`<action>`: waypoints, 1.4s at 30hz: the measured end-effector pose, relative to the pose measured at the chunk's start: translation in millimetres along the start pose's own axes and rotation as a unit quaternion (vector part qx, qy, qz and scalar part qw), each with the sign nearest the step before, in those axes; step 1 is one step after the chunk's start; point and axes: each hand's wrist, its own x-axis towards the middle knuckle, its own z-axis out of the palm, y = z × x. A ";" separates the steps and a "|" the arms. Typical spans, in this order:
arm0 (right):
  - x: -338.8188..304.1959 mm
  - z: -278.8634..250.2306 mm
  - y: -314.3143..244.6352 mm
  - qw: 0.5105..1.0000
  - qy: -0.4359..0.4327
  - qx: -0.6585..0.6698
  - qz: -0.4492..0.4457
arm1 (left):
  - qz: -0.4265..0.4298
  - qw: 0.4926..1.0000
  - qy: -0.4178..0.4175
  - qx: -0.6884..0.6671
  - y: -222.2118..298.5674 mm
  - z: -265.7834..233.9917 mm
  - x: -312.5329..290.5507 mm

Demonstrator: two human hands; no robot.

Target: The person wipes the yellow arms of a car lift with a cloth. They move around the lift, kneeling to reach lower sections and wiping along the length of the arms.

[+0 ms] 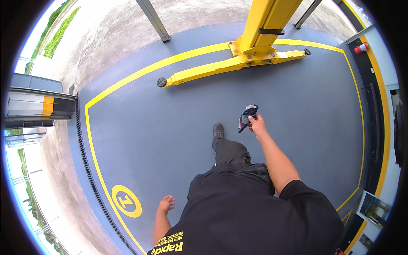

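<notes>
In front of me and to the right, my right hand is closed on a crumpled, dark rag with lighter and reddish patches. The rag is pinched between thumb and fingers and hangs above the grey floor. Low at my left side, my left hand hangs with loosely bent fingers and nothing visible in it. One dark shoe of mine shows ahead of my body; the other foot is hidden.
A yellow lift post stands ahead, its low arms spreading left and right above the floor. A drain grate runs along the left. At the right are a wall with a fire extinguisher and a framed picture.
</notes>
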 end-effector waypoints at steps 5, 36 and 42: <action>91.6 54.0 -95.5 0.996 -0.059 -0.053 -0.037 | -0.073 0.997 -0.008 -0.016 28.9 -15.2 -19.4; 847.4 146.4 -93.5 0.749 0.363 -0.543 -0.106 | 0.624 0.592 0.217 0.462 917.8 233.7 647.3; 848.3 183.0 -58.4 0.632 0.496 -0.522 -0.286 | 0.641 0.581 0.217 0.452 913.7 230.1 653.5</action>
